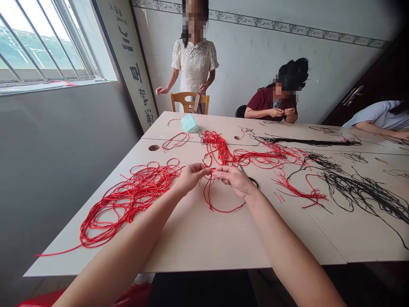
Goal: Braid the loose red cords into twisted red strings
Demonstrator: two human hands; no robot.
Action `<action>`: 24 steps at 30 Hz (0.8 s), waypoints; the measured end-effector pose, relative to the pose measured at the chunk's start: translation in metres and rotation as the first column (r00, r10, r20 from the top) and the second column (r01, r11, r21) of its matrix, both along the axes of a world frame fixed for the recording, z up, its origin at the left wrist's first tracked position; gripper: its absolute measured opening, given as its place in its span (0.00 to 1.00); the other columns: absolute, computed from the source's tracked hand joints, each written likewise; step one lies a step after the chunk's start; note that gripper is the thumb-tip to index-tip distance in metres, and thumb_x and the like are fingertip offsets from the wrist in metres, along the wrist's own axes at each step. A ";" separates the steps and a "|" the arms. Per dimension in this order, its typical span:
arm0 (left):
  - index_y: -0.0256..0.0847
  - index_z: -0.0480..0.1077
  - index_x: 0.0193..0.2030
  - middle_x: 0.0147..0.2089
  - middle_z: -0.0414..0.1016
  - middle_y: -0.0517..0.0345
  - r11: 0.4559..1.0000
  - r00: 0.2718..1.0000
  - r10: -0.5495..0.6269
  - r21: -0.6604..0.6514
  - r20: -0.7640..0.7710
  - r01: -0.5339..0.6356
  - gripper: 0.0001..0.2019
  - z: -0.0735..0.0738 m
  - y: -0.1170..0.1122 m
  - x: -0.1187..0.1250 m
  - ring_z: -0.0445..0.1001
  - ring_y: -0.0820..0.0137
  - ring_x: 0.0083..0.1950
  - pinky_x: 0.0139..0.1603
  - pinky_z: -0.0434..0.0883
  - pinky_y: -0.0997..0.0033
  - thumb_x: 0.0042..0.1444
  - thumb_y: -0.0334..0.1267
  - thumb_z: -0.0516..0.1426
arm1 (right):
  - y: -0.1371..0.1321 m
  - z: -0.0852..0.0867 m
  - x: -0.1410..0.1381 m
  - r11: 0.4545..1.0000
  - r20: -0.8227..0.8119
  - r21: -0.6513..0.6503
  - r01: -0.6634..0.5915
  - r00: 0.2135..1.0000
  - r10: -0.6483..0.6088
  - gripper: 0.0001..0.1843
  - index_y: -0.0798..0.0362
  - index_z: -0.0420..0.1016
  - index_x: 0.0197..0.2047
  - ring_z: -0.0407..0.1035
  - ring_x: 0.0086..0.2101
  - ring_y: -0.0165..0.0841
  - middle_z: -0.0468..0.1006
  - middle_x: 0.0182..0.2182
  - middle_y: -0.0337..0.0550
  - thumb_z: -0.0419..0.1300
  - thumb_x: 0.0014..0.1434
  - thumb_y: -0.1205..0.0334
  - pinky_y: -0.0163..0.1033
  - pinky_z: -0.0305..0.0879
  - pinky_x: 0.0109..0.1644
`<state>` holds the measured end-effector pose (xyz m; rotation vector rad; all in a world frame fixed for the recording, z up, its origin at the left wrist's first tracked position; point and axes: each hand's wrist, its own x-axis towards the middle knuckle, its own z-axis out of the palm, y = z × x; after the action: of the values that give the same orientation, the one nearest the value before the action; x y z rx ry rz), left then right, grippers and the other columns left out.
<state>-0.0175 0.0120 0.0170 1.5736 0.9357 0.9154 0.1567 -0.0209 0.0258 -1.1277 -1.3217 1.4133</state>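
My left hand [191, 175] and my right hand [234, 179] meet above the middle of the table [198, 238], fingertips pinched together on a red cord [211, 200]. The cord hangs from the pinch in loops that rest on the tabletop below my hands. A large loose pile of red cord [128, 198] lies left of my left hand. More tangled red cord [236, 154] lies just beyond my fingers. Black scissor handles [253, 181] show behind my right hand.
Black cords [361, 187] spread over the right side of the table. A pale green packet [189, 123] lies at the far edge. One person stands behind a wooden chair [189, 101]; another sits working cord [273, 106]; an arm [380, 123] rests at far right.
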 end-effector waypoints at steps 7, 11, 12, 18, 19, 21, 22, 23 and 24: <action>0.35 0.69 0.30 0.27 0.69 0.59 0.995 0.993 -0.091 0.039 0.074 0.088 0.16 -0.020 -0.003 0.012 0.63 0.75 0.29 0.32 0.61 0.75 0.51 0.50 0.56 | 0.006 0.002 0.008 0.992 -0.296 0.025 0.123 0.949 -0.110 0.09 0.55 0.72 0.29 0.51 0.20 0.22 0.62 0.21 0.33 0.66 0.44 0.61 0.32 0.45 0.23; 0.37 0.67 0.29 0.26 0.65 0.61 0.996 1.000 0.019 0.088 0.011 -0.020 0.14 -0.033 -0.013 0.024 0.61 0.75 0.28 0.30 0.59 0.75 0.54 0.47 0.53 | 0.040 0.022 0.018 0.966 -0.336 0.069 0.247 0.918 -0.211 0.10 0.54 0.70 0.27 0.51 0.20 0.22 0.64 0.23 0.35 0.66 0.43 0.61 0.31 0.46 0.21; 0.37 0.67 0.28 0.25 0.65 0.61 0.995 0.999 0.023 0.097 -0.023 -0.021 0.14 -0.034 -0.015 0.026 0.61 0.75 0.27 0.29 0.59 0.75 0.54 0.46 0.52 | 0.054 0.029 0.020 0.956 -0.317 0.111 0.271 0.921 -0.225 0.10 0.54 0.70 0.27 0.52 0.20 0.22 0.64 0.23 0.35 0.66 0.42 0.60 0.31 0.46 0.20; 0.39 0.67 0.26 0.26 0.66 0.63 0.987 0.992 -0.004 0.160 -0.127 0.025 0.08 -0.029 -0.021 0.030 0.61 0.75 0.29 0.29 0.57 0.76 0.53 0.38 0.53 | 0.179 0.054 0.009 0.908 0.267 0.290 0.301 0.886 -0.379 0.11 0.56 0.70 0.27 0.55 0.20 0.22 0.69 0.24 0.39 0.62 0.45 0.56 0.30 0.50 0.20; 0.39 0.67 0.26 0.26 0.66 0.63 0.988 0.991 -0.013 0.150 -0.131 0.033 0.08 -0.029 -0.020 0.030 0.61 0.75 0.29 0.29 0.57 0.76 0.53 0.38 0.53 | 0.200 0.053 0.006 0.906 0.321 0.295 0.304 0.861 -0.394 0.10 0.56 0.71 0.27 0.56 0.20 0.23 0.70 0.24 0.40 0.61 0.45 0.57 0.30 0.52 0.21; 0.39 0.66 0.26 0.25 0.66 0.63 0.992 0.991 -0.023 0.117 -0.131 0.038 0.08 -0.029 -0.019 0.030 0.60 0.76 0.28 0.28 0.56 0.77 0.53 0.37 0.52 | 0.239 0.048 0.001 0.892 0.398 0.311 0.328 0.807 -0.436 0.09 0.57 0.73 0.28 0.60 0.21 0.25 0.73 0.26 0.42 0.59 0.47 0.59 0.32 0.56 0.23; 0.39 0.66 0.25 0.24 0.65 0.64 0.994 0.991 -0.019 0.101 -0.131 0.033 0.08 -0.029 -0.019 0.031 0.60 0.76 0.28 0.28 0.56 0.77 0.53 0.37 0.52 | 0.256 0.045 0.000 0.880 0.438 0.326 0.345 0.770 -0.464 0.09 0.57 0.73 0.30 0.62 0.23 0.27 0.74 0.28 0.44 0.58 0.47 0.60 0.32 0.57 0.25; 0.39 0.65 0.24 0.24 0.63 0.64 0.996 0.991 -0.015 0.089 -0.131 0.027 0.08 -0.029 -0.018 0.031 0.59 0.76 0.27 0.28 0.55 0.77 0.53 0.36 0.53 | 0.270 0.041 -0.001 0.866 0.480 0.343 0.363 0.725 -0.494 0.10 0.57 0.74 0.32 0.65 0.25 0.29 0.76 0.31 0.45 0.58 0.47 0.61 0.33 0.59 0.27; 0.39 0.64 0.23 0.23 0.63 0.64 0.997 0.991 -0.015 0.077 -0.132 0.026 0.08 -0.029 -0.018 0.031 0.59 0.77 0.27 0.28 0.55 0.77 0.53 0.36 0.53 | 0.282 0.036 0.000 0.852 0.522 0.363 0.377 0.675 -0.521 0.11 0.57 0.75 0.35 0.67 0.28 0.31 0.76 0.34 0.47 0.57 0.48 0.62 0.34 0.60 0.29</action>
<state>0.0136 -0.0057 -0.0123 1.7242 0.9834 0.8513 0.1566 0.2615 0.0621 -1.6905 -1.4379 0.5108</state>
